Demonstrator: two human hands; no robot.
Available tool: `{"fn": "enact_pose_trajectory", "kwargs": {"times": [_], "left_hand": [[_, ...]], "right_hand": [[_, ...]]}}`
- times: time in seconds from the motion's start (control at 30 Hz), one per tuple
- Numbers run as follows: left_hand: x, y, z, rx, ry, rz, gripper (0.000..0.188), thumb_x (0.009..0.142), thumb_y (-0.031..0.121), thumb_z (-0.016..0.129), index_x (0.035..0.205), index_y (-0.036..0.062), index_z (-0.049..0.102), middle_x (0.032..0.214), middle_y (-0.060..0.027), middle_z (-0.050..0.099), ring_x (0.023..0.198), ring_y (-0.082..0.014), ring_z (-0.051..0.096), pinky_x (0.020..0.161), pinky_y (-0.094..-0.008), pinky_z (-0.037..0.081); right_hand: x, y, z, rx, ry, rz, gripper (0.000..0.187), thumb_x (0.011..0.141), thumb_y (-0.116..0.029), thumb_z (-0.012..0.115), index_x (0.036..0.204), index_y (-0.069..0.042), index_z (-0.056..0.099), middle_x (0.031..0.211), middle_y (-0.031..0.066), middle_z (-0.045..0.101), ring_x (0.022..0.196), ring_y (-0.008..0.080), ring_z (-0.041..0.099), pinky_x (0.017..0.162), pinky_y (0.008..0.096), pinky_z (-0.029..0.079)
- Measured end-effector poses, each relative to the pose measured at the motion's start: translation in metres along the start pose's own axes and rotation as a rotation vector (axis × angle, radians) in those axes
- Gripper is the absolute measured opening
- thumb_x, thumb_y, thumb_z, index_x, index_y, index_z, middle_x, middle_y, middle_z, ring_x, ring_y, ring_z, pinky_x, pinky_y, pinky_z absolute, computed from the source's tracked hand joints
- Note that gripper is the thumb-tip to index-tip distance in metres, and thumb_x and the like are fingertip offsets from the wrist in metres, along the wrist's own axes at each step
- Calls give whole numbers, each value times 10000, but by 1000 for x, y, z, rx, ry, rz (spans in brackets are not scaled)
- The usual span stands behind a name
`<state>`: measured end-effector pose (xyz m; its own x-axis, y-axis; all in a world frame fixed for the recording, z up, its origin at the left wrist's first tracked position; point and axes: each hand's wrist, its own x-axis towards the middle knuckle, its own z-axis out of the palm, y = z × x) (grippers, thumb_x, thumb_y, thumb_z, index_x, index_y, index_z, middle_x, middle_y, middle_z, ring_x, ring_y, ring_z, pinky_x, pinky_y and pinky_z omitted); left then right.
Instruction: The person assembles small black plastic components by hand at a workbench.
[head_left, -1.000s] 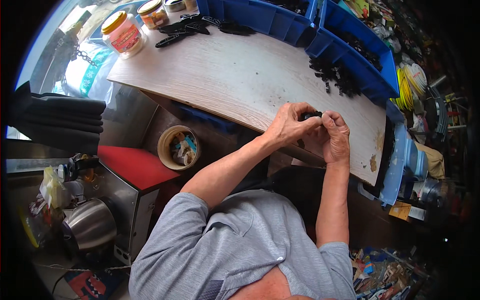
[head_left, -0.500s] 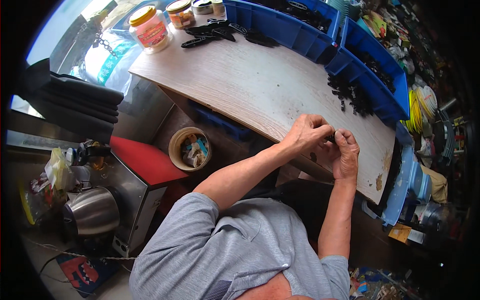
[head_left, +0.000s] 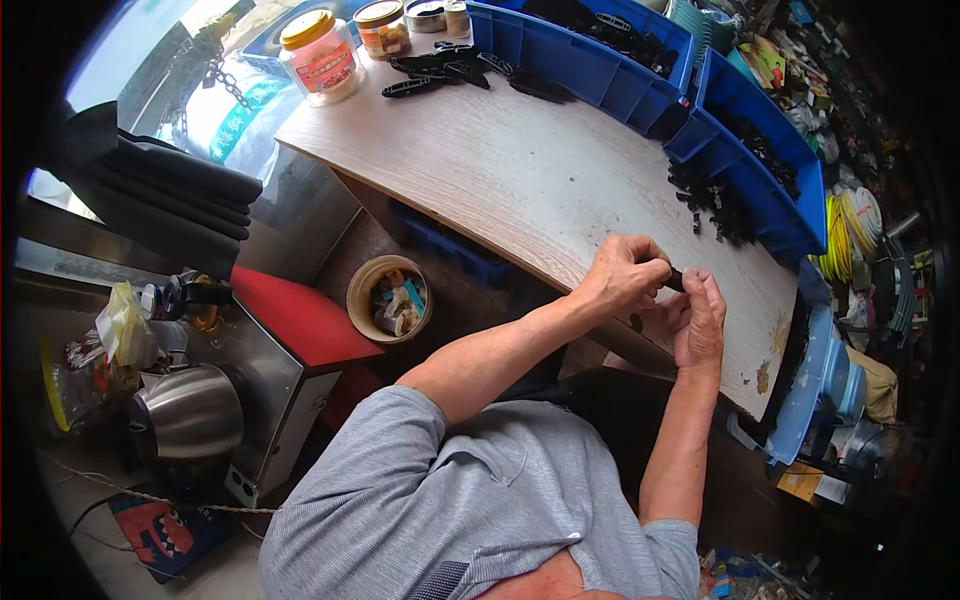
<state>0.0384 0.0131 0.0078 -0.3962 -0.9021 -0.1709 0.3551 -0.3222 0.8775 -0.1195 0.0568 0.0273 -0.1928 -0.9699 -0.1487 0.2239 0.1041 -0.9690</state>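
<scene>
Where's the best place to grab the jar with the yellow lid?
Probably around the round body of the jar, below the yellow lid, left hand coming from the near side: it stands upright with bare tabletop there, while another jar crowds its far right.

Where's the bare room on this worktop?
Widest on the worktop: its middle, between the long black parts, small black pieces and left hand. A narrower patch lies right of the right hand. Crowded: far edge, with jars and blue bins.

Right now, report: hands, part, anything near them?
Left hand and right hand close together at table edge. Black part between them, mostly hidden. Loose black pieces beyond, beside blue bin.
</scene>
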Motion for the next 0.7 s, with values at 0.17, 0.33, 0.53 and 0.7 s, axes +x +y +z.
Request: {"fn": "enact_pose_trajectory", "kwargs": {"times": [0.17, 0.33, 0.53, 0.7], "left_hand": [[-6, 1, -1, -31, 1, 14, 132, 845, 86, 646, 890, -37, 664, 731, -45, 624, 616, -85, 592, 539, -228, 505], [-8, 1, -9, -52, -84, 18, 139, 856, 98, 666, 915, -28, 668, 737, -48, 635, 621, -83, 600, 544, -229, 508], [-14, 2, -27, 490, 40, 389, 324, 860, 226, 749, 1092, 15, 668, 953, -88, 668, 817, -137, 640, 684, -284, 538], [43, 102, -165, 1280, 815, 1139, 395, 741, 193, 839, 1091, 97, 681, 1126, -149, 644, 1094, -332, 569, 955, -414, 458]], "right_hand": [[-1, 2, -4, -200, -101, 59, 348, 913, -384, 669, 778, -82, 561, 584, -18, 484, 429, 89, 464, 413, 264, 438], [-1, 10, 5, -193, -45, -59, 366, 900, -375, 671, 718, -98, 516, 565, -29, 449, 411, 100, 454, 386, 285, 425], [0, 14, -4, -120, -46, -79, 322, 913, -307, 626, 703, -115, 475, 510, -26, 386, 409, 136, 482, 431, 341, 508], [-5, 12, -3, -36, -29, -50, 322, 910, -322, 612, 715, -135, 438, 470, -7, 336, 430, 162, 528, 506, 402, 598]]}}
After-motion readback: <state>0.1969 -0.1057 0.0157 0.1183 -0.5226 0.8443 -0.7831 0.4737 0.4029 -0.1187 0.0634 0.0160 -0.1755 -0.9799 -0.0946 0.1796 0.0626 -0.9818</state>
